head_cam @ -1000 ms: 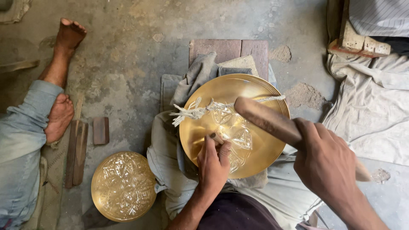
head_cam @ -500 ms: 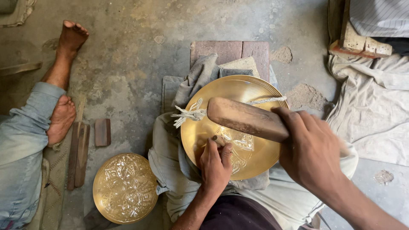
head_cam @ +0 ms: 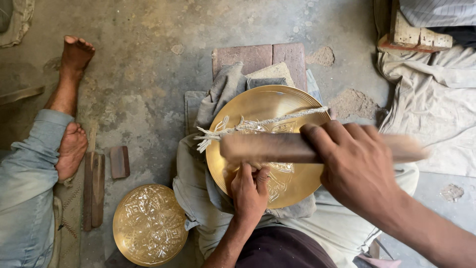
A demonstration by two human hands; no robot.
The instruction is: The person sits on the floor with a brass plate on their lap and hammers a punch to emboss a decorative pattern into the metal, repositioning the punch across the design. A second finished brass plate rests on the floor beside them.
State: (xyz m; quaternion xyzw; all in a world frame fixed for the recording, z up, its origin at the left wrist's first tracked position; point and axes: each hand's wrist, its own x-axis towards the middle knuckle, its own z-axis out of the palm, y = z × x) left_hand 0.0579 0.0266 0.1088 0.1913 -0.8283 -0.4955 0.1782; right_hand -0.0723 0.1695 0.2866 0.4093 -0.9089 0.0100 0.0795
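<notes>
At the far left I see another person's bare feet [head_cam: 69, 149] and a leg in a light blue trouser [head_cam: 27, 198], resting on the grey concrete floor [head_cam: 148, 74]. Just beside the foot lie two long brown wooden pieces [head_cam: 94, 191] and a short brown wooden block [head_cam: 119, 162]. Lower, a round golden metal plate fully covered with engraved flower pattern [head_cam: 150, 224] lies flat on the floor, apart from the hands.

In the middle, my left hand [head_cam: 249, 191] rests on the lower part of a large round golden brass plate with engraving only in its centre [head_cam: 263, 106]. The fingers are pressed together and bent, as if pinching something small against the plate, but what they pinch I cannot tell, because the mallet hides it. This large plate lies on grey folded cloth [head_cam: 223, 89] over my lap, in front of a reddish brick [head_cam: 258, 55]. A frayed white string [head_cam: 248, 125] runs across the plate.

To the right, my right hand [head_cam: 359, 171] is closed firmly around a brown wooden mallet [head_cam: 267, 148], which is blurred and lies horizontal just above the left hand. Far right is beige cloth [head_cam: 431, 114].
</notes>
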